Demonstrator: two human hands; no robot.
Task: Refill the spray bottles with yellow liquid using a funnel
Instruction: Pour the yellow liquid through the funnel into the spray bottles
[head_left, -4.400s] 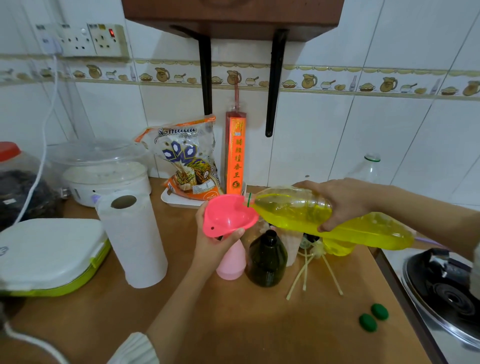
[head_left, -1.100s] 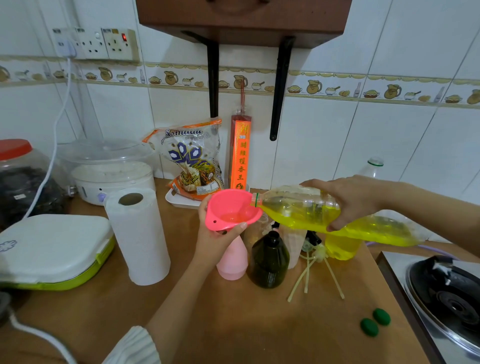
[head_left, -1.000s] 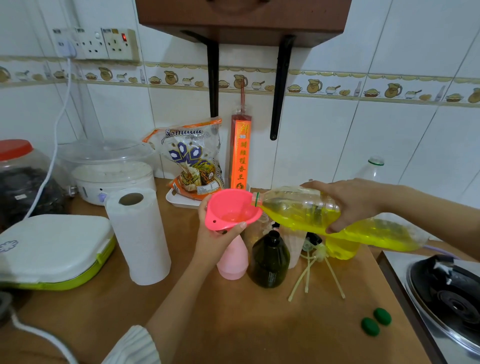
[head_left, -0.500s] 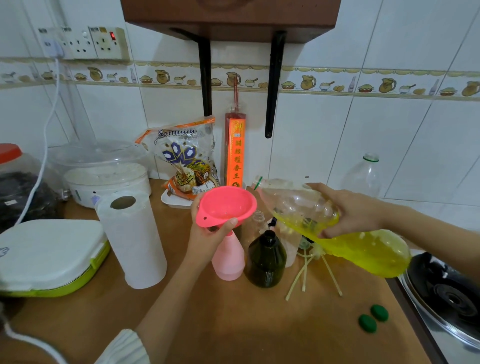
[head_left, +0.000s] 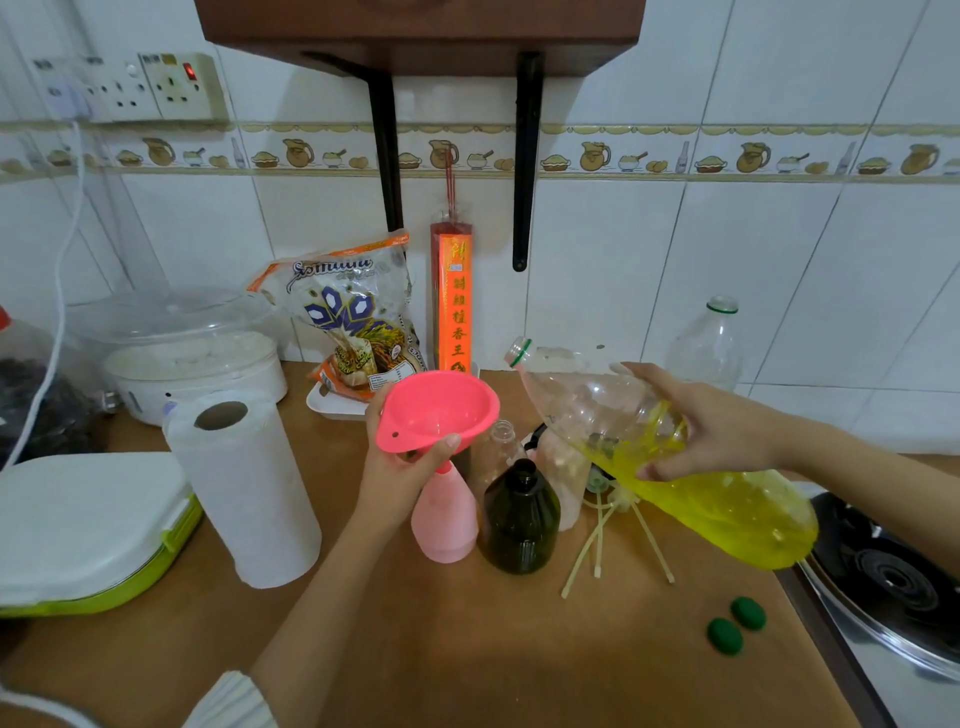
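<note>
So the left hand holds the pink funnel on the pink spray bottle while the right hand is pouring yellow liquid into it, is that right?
Not quite: nothing is pouring. In the head view the right hand holds the large bottle tipped neck-up, its mouth above and beside the funnel, the liquid pooled at its base. The left hand does hold the funnel on the pink spray bottle.

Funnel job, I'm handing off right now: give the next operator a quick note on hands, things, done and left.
Left hand grips the pink funnel, seated in the pink bottle on the counter.
Right hand holds the big bottle, tipped mouth-up; the yellow liquid sits in its lower end, none pouring.
Dark bottle stands open, right of the pink one. A clear bottle stands behind them.
Two green caps lie near the stove.
Done: the pink bottle's fill level cannot be seen.
Left: probably move the funnel to the dark bottle, pour, then refit the spray heads.
</note>
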